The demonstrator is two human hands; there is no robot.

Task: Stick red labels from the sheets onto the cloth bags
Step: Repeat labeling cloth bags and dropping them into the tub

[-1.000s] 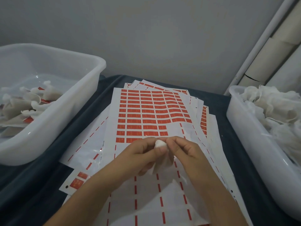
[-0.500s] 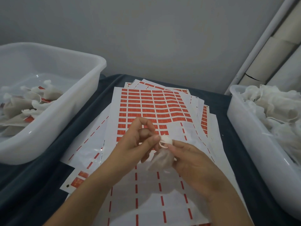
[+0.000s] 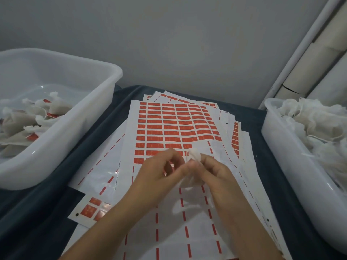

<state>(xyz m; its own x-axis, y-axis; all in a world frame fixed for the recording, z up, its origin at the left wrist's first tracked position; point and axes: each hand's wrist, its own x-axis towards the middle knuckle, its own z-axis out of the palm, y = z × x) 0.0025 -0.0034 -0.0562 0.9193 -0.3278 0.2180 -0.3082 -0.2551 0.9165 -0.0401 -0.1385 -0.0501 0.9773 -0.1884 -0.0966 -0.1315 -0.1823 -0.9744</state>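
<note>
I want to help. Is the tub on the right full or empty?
Full: the right tub is heaped above its rim with white cloth bags.

- L hand (image 3: 161, 173): forearm enters from 7 o'clock, reaches toward 1 o'clock; fingers curled, thumb tip meets R hand's fingertips at frame centre.
- R hand (image 3: 216, 175): forearm enters from 5 o'clock, angled toward 11; fingers curled, pinching small white cloth bag (image 3: 194, 156).
- Both hands touch, raised just above the surface.

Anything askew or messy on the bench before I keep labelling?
Only the label sheets: they lie fanned in a skewed pile, corners poking out at different angles. No spill or damage shows; both tubs, the left tub and right tub, sit upright.
</note>
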